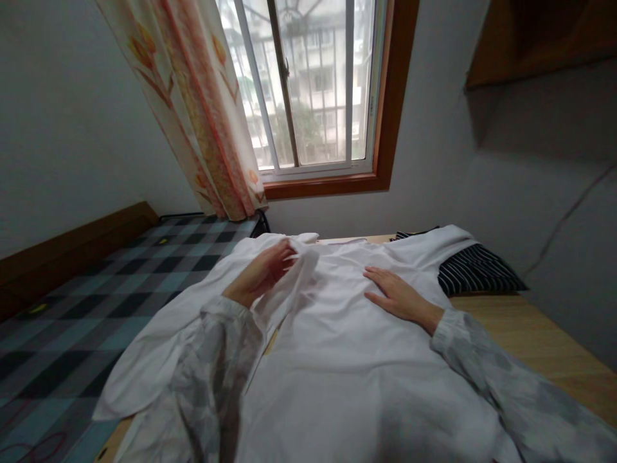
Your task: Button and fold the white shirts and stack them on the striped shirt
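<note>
A white shirt (347, 334) lies spread over a wooden table, its front parted at the left so a strip of wood shows through. My left hand (265, 270) pinches the front edge of the left panel near the collar and holds that cloth slightly raised. Part of the left fingertips is hidden behind the fold. Flat on the right panel rests my right hand (398, 296), fingers stretched and thumb apart, pressing on the fabric without gripping it. One sleeve reaches toward the upper right; the left side of the shirt drapes toward the bed.
A plaid-covered bed (110, 302) adjoins the table on the left. Under the right sleeve sits a black striped cushion (482, 270) on the wooden tabletop (520, 328). Behind are a window (318, 96) and a floral curtain (193, 96); a wooden cabinet (544, 45) hangs upper right.
</note>
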`<action>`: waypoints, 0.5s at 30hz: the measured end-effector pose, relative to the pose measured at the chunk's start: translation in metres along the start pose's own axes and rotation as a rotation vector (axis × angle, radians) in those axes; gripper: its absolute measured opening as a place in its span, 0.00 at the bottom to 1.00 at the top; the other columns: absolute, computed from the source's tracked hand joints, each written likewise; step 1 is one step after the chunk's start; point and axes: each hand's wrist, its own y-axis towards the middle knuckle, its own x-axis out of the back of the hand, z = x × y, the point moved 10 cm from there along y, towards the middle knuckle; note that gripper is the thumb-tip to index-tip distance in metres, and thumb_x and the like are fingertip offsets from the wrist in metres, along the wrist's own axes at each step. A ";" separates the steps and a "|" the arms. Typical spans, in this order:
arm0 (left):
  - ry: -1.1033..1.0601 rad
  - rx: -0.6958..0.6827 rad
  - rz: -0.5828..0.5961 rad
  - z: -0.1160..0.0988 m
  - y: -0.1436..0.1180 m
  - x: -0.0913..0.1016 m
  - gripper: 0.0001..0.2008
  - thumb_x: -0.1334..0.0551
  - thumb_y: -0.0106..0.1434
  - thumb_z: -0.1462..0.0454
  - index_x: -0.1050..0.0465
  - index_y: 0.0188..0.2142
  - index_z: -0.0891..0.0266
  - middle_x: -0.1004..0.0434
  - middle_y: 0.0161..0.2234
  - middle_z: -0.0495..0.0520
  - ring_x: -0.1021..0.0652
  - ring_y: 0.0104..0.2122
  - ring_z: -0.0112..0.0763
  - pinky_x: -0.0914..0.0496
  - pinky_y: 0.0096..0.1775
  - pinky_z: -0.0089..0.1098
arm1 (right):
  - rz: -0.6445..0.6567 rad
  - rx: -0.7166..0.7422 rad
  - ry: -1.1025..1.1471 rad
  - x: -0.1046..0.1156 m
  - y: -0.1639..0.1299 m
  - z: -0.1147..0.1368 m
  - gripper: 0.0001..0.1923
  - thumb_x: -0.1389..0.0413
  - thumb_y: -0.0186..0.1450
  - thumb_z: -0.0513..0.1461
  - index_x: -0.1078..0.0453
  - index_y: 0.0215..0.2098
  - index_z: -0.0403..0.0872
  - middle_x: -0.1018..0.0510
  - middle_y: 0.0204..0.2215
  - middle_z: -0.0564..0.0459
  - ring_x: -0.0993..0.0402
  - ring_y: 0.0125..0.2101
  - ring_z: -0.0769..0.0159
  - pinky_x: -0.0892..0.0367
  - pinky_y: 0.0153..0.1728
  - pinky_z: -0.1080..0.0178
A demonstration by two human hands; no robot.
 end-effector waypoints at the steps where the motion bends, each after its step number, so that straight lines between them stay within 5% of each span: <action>1: -0.043 -0.030 0.145 0.001 -0.002 -0.030 0.31 0.44 0.73 0.40 0.23 0.61 0.58 0.18 0.58 0.61 0.18 0.55 0.45 0.22 0.54 0.43 | -0.012 -0.001 0.010 0.002 0.000 0.000 0.30 0.45 0.75 0.53 0.32 0.70 0.49 0.31 0.71 0.40 0.35 0.71 0.47 0.42 0.72 0.41; 4: -0.008 -0.067 0.350 0.014 -0.010 -0.087 0.29 0.47 0.76 0.45 0.30 0.69 0.53 0.29 0.70 0.58 0.25 0.66 0.46 0.26 0.61 0.46 | -0.026 0.013 0.034 0.008 0.000 0.004 0.27 0.46 0.76 0.53 0.30 0.68 0.51 0.29 0.70 0.41 0.34 0.70 0.47 0.41 0.71 0.40; 6: 0.168 -0.096 0.375 0.022 -0.013 -0.101 0.28 0.45 0.76 0.46 0.30 0.69 0.52 0.31 0.71 0.56 0.27 0.68 0.45 0.29 0.64 0.46 | -0.008 0.041 0.028 0.009 0.001 0.009 0.24 0.47 0.77 0.52 0.27 0.65 0.52 0.28 0.69 0.42 0.34 0.69 0.48 0.40 0.71 0.41; 9: 0.402 -0.189 0.437 0.018 -0.017 -0.105 0.25 0.43 0.74 0.46 0.23 0.61 0.54 0.21 0.63 0.55 0.22 0.62 0.43 0.29 0.64 0.43 | 0.020 0.071 0.000 0.010 0.002 0.015 0.22 0.48 0.78 0.52 0.25 0.63 0.53 0.28 0.69 0.43 0.34 0.69 0.48 0.40 0.71 0.41; 11: 0.530 -0.204 0.364 0.013 -0.014 -0.085 0.22 0.42 0.74 0.47 0.20 0.53 0.57 0.15 0.52 0.55 0.17 0.51 0.41 0.25 0.56 0.39 | 0.029 0.075 -0.004 0.009 0.002 0.017 0.23 0.47 0.77 0.53 0.25 0.63 0.53 0.28 0.69 0.43 0.35 0.69 0.48 0.41 0.71 0.41; 15: 0.981 -0.055 -0.102 0.013 -0.004 -0.002 0.16 0.35 0.67 0.49 0.22 0.45 0.58 0.15 0.43 0.57 0.18 0.40 0.41 0.27 0.43 0.36 | 0.047 0.066 0.052 0.006 0.000 0.015 0.24 0.46 0.76 0.53 0.26 0.64 0.53 0.27 0.68 0.44 0.33 0.68 0.49 0.39 0.70 0.43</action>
